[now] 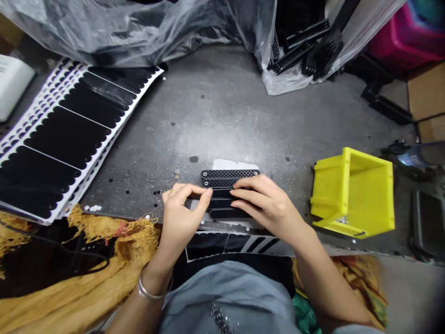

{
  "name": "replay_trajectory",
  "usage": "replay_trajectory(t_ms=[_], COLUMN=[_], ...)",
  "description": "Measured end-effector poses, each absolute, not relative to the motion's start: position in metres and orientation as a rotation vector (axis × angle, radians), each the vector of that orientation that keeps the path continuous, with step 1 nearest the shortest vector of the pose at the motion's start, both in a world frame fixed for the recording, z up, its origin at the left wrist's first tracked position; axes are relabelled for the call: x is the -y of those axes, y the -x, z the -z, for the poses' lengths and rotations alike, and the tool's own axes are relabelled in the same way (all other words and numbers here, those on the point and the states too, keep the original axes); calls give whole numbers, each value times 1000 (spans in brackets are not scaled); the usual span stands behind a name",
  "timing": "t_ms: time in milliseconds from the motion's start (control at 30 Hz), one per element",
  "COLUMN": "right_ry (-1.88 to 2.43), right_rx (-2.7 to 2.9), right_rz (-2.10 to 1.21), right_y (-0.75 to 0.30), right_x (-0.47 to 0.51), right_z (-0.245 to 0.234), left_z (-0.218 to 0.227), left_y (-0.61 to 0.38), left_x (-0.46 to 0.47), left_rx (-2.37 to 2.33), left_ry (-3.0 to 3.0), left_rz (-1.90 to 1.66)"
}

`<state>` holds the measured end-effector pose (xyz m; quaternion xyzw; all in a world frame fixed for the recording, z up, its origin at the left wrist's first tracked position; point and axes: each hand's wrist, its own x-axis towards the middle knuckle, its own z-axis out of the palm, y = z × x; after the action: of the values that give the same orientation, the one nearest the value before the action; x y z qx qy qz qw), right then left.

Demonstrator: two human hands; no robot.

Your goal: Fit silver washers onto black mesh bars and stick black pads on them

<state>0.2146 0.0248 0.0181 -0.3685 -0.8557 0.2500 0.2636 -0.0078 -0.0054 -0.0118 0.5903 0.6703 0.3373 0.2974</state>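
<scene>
Leaning in over the front edge of the worktop (pixel 208 116), both hands meet at a short row of black pieces lying crosswise on a white sheet (pixel 236 164). Farthest from the body are the lattice-patterned bars (pixel 229 174), with small round fittings at their ends; nearer lie the smooth black bars (pixel 229 213), side by side and partly hidden by the hands. The left hand (pixel 184 208), wearing a ring and a bangle (pixel 148 291), has its thumb and forefinger brought together at the left part of the smooth bars — whether they pinch one, I cannot tell. The right hand (pixel 273 202) reaches in from the other side, its fingers slightly parted and their tips on the smooth bars; its thumb is hidden, so its grip cannot be told either. Right of the hands, well apart from them, a yellow bin (pixel 370 190) sits near the worktop's edge. A stack of black-and-white sheets (pixel 69 134) lies on the left — clear plastic (pixel 156 28) bunches along the back, and black parts (pixel 313 53) show at its right end.
</scene>
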Motion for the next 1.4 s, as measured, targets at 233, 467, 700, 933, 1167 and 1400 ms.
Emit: replay_trajectory(t_ms=[233,467,700,933,1167,1400], right_ry=[968,946,932,931,1011,1278], right_rx=[2285,2177,2272,2288,2355,1982], right_rz=[-733,-840,-767,-745,-727,-826], right_y=[-219,-223,-221,-221,-224,-256], right_x=[-31,-33,-32,-32,-27,-19], right_z=[-19,-19,-20,-18,-24,-19], left_z=[9,8,8,10,10,11], left_y=[10,9,8,7,4,7], left_x=[7,11,11,10,7,7], left_rx=[-1753,-1749,-1787,-1788,-1790,-1746], left_ry=[-1586,-1594,-1582,-1572,-1559,-1561], left_rz=[-921,-953,-931,-935,-915,-927])
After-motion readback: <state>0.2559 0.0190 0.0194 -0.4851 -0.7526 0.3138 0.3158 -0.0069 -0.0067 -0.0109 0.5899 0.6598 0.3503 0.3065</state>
